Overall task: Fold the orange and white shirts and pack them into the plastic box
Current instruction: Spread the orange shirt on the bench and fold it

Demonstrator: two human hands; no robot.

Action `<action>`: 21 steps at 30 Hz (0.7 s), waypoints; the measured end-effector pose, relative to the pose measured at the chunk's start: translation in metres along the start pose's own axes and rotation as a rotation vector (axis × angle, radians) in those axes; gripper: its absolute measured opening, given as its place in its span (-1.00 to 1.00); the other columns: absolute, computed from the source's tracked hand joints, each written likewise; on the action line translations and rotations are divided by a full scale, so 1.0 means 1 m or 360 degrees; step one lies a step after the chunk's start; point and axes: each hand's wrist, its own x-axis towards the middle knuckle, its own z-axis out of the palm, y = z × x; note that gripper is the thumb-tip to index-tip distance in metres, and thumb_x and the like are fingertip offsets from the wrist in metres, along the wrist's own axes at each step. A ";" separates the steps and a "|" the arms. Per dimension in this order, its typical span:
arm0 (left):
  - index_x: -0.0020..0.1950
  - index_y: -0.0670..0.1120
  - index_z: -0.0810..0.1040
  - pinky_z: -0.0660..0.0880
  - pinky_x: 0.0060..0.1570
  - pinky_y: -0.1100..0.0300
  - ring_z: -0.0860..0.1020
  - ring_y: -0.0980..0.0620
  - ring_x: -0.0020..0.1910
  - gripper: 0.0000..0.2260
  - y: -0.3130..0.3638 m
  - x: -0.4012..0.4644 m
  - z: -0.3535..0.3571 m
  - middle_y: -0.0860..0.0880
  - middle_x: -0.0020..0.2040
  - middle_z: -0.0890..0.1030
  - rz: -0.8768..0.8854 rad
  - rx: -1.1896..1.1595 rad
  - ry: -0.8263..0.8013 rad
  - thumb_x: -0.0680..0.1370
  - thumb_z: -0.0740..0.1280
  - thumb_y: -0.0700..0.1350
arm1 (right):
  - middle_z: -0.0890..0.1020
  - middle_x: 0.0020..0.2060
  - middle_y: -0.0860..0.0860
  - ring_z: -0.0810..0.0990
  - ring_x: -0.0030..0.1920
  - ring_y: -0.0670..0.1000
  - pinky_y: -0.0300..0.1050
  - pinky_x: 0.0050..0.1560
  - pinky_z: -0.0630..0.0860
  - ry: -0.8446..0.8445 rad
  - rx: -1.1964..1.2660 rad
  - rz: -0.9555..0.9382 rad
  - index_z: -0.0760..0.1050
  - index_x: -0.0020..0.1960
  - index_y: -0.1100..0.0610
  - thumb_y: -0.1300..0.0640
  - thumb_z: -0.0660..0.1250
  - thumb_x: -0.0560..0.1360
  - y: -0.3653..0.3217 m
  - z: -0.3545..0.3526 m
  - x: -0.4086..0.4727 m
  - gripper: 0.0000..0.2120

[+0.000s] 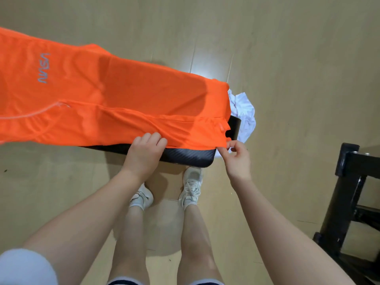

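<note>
The right grip point(236, 159) pinches the near hem corner of the orange shirt point(115, 95) between thumb and forefinger, just past the bench's near right corner; the left grip point(147, 150) lies knuckles-up on the same hem further left, its fingertips curled over the cloth — whether it pinches or only presses I cannot tell.

The orange shirt is spread along the black padded bench point(189, 157), covering most of its top, with its left part hanging out beyond the frame edge. It looks thin, light and limp: it drapes over the bench's near edge and creases under the grips, so it will sag and slide rather than hold a shape. By my reckoning it is best taken at hems, seams and corners, two points at once, and kept taut while a fold is laid; a grab in the middle would only bunch it.

The white shirt point(244, 112) sits crumpled at the bench's far right end, partly under the orange one's edge — equally soft, and it needs shaking out first.

Count: one orange shirt, one white shirt, two grips. No plastic box is in view. A black frame point(347, 186) stands on the wooden floor point(287, 48) to the right.
</note>
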 end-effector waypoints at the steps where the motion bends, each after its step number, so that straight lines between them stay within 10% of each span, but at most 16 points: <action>1: -0.32 -0.13 0.45 0.30 -0.50 0.17 0.46 -0.10 -0.46 -0.86 -0.003 -0.003 -0.001 -0.09 -0.40 0.46 0.0042 0.0029 0.0006 0.29 0.13 -0.29 | 0.46 -0.31 -0.10 0.42 -0.25 -0.19 -0.38 -0.19 0.32 -0.0102 0.0022 -0.0039 0.38 -0.33 0.05 0.18 0.40 0.42 -0.003 -0.008 -0.004 -0.76; 7: -0.34 -0.11 0.53 0.32 -0.51 0.17 0.46 -0.08 -0.47 -0.76 -0.016 -0.038 -0.008 -0.06 -0.42 0.48 0.0305 0.0146 -0.0073 0.23 0.08 -0.27 | 0.39 -0.39 -0.07 0.32 -0.43 -0.21 -0.32 -0.33 0.28 -0.0634 -0.0205 -0.0004 0.41 -0.29 0.05 0.33 0.36 0.41 0.004 -0.037 -0.030 -0.76; 16: 0.07 -0.18 0.51 0.54 -0.38 0.02 0.59 -0.22 -0.26 -0.75 -0.022 -0.031 -0.001 -0.20 -0.04 0.59 -0.0410 -0.0320 0.0009 0.40 0.35 -0.30 | 0.46 -0.40 -0.07 0.44 -0.32 -0.04 -0.12 -0.25 0.34 -0.0155 -0.0338 0.0066 0.33 -0.34 0.04 0.01 0.35 0.43 -0.003 0.017 -0.028 -0.73; 21: 0.27 -0.21 0.44 0.49 0.02 -0.14 0.51 -0.28 0.11 -0.68 -0.037 -0.017 -0.006 -0.24 0.29 0.43 -0.0704 -0.0610 -0.0021 0.52 0.25 -0.22 | 0.42 -0.43 -0.06 0.41 -0.32 0.00 -0.10 -0.23 0.33 0.0109 -0.0210 0.0107 0.36 -0.29 0.13 0.10 0.30 0.47 -0.017 0.030 -0.023 -0.79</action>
